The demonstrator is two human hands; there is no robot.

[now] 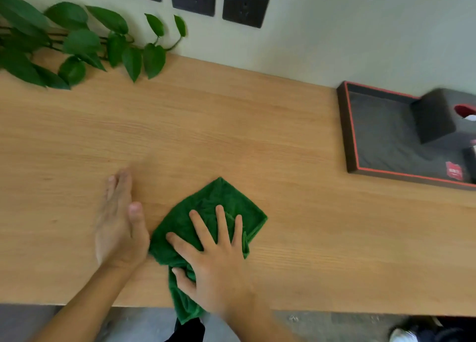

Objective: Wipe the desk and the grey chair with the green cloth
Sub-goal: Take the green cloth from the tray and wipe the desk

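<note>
The green cloth (219, 205) lies crumpled on the light wooden desk (231, 125) near its front edge, with one end hanging over that edge. My right hand (213, 259) presses flat on the cloth, fingers spread and the thumb tucked into a fold. My left hand (119, 223) rests flat on the bare wood just left of the cloth, fingers together, holding nothing. The grey chair is not in view.
A dark tray with a red rim (346, 135) sits at the right against the wall, holding a dark tissue box (438, 117). Leaves of a green plant (77, 45) spread over the desk's back left. Black wall plates (244, 4) hang above. Grey floor (334, 326) shows below.
</note>
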